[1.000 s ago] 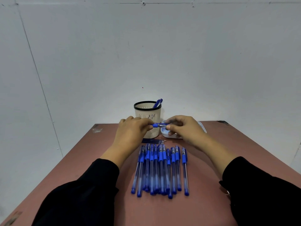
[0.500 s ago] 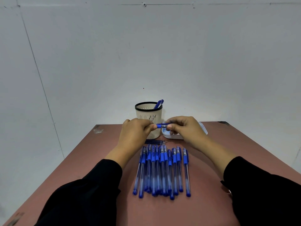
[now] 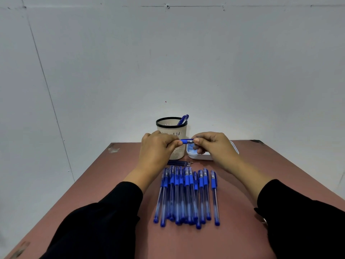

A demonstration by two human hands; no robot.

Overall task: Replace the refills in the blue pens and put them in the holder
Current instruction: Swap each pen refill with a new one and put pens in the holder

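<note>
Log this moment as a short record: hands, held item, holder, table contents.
left hand: pinches one end of a blue pen
right hand: pinches the other end
holder: upright, blue pens inside
row of pens: lying side by side on the table
loose refills: behind the row
white tray: beside holder

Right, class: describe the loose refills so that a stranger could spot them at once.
Start at the white pen holder at the table's far end. Just in front of its base, beyond the row of blue pens, lie the loose refills: thin, dark, capless sticks lying crosswise, unlike the pens.
</note>
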